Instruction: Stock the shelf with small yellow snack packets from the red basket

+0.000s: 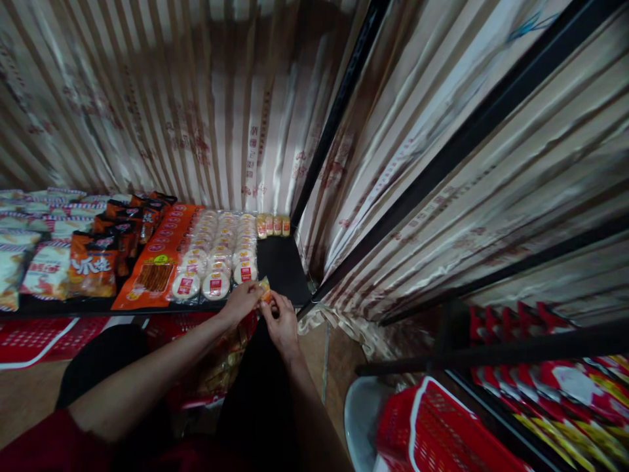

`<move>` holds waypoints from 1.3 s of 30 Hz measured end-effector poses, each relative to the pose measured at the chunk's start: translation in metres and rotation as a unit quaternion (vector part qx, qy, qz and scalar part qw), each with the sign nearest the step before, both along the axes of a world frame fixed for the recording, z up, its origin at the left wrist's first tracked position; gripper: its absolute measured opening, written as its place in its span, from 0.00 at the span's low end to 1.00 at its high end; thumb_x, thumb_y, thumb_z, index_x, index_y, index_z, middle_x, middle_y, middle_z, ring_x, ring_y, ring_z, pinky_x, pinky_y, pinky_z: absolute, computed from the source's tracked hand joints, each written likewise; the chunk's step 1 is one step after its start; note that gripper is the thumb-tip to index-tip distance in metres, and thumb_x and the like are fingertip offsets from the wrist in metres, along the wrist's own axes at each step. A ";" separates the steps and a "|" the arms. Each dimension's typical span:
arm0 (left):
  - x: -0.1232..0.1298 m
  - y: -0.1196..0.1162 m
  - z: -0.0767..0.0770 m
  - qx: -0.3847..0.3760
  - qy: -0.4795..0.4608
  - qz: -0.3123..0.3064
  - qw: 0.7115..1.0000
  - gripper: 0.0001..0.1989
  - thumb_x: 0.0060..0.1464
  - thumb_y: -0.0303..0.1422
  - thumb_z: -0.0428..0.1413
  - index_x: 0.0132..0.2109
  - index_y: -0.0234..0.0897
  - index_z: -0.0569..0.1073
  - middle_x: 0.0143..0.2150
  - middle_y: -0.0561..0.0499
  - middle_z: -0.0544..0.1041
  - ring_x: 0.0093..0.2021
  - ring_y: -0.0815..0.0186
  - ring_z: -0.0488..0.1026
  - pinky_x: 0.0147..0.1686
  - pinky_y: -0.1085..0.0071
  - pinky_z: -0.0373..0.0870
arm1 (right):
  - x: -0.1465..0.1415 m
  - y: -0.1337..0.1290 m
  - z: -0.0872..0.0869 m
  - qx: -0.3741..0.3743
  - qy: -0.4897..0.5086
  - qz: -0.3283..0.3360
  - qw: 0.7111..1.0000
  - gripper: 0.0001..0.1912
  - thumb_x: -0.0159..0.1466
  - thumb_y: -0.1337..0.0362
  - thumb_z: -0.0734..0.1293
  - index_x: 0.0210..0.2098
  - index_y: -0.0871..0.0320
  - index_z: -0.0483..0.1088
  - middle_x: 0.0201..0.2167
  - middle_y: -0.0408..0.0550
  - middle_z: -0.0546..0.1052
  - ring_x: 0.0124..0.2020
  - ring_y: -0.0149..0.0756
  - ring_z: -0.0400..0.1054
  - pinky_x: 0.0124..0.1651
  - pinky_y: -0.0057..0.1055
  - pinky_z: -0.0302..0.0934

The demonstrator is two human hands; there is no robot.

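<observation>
A small yellow and orange packet (265,289) is held between my two hands, over the front edge of the black shelf (280,262). My left hand (244,299) pinches it from the left, and my right hand (280,320) grips its lower right side. At the back of the shelf stands a short row of similar small yellow packets (273,225). Left of the bare shelf part lie rows of round white packaged crackers (215,284). An orange bag of brown sticks (154,275) lies beside the crackers.
Orange-black snack bags (92,262) and white bags (46,269) fill the shelf's left. Pleated curtains (230,131) and black poles (339,111) stand behind. Red baskets (442,426) are at lower right and under the shelf. Red-yellow packets (565,393) line a right-hand rack.
</observation>
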State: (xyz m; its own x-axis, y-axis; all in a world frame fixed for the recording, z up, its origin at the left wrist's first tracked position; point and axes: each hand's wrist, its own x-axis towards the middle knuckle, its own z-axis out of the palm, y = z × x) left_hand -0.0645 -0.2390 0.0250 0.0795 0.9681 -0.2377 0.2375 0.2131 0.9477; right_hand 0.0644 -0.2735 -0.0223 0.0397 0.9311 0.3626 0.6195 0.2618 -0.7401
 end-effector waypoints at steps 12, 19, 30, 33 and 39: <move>0.011 0.023 0.008 0.062 0.159 -0.038 0.985 0.10 0.52 0.35 0.49 0.31 0.36 0.72 0.24 0.54 0.72 0.27 0.69 0.68 0.28 0.75 0.63 | 0.010 0.023 -0.008 -0.016 -0.023 -0.013 1.000 0.20 0.60 0.59 0.63 0.49 0.61 0.68 0.40 0.53 0.74 0.40 0.39 0.66 0.45 0.36 0.63; 0.021 0.045 0.012 0.087 0.213 -0.058 0.972 0.10 0.54 0.33 0.47 0.35 0.35 0.72 0.31 0.51 0.75 0.32 0.69 0.70 0.32 0.75 0.63 | 0.012 0.044 -0.004 -0.012 -0.018 -0.044 0.999 0.19 0.59 0.61 0.64 0.48 0.63 0.68 0.38 0.54 0.74 0.37 0.38 0.67 0.44 0.35 0.64; 0.034 0.064 0.001 0.081 0.171 -0.022 0.982 0.09 0.53 0.28 0.50 0.42 0.35 0.70 0.37 0.49 0.77 0.35 0.68 0.74 0.37 0.74 0.68 | 0.011 0.075 -0.020 -0.025 0.002 -0.101 0.995 0.19 0.58 0.64 0.62 0.47 0.64 0.68 0.37 0.55 0.73 0.36 0.38 0.68 0.41 0.34 0.65; 0.037 0.071 -0.004 0.085 0.166 -0.015 0.982 0.11 0.52 0.27 0.51 0.44 0.35 0.70 0.40 0.47 0.77 0.37 0.68 0.74 0.39 0.73 0.68 | 0.008 0.085 -0.022 -0.029 0.012 -0.115 0.993 0.19 0.58 0.64 0.61 0.47 0.65 0.68 0.37 0.55 0.73 0.36 0.38 0.68 0.41 0.33 0.65; 0.040 0.090 -0.013 0.104 0.180 -0.010 0.978 0.15 0.51 0.25 0.50 0.48 0.29 0.69 0.46 0.41 0.74 0.42 0.67 0.73 0.45 0.72 0.67 | 0.006 0.109 -0.026 -0.032 0.019 -0.136 0.990 0.18 0.58 0.64 0.61 0.46 0.63 0.68 0.38 0.54 0.73 0.37 0.37 0.67 0.42 0.34 0.64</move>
State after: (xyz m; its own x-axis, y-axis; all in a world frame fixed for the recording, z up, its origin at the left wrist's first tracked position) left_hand -0.0244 -0.1495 0.0118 0.0470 0.9975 -0.0527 0.5654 0.0169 0.8246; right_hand 0.0702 -0.1649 -0.0485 0.3050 0.9051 0.2962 0.6313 0.0407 -0.7745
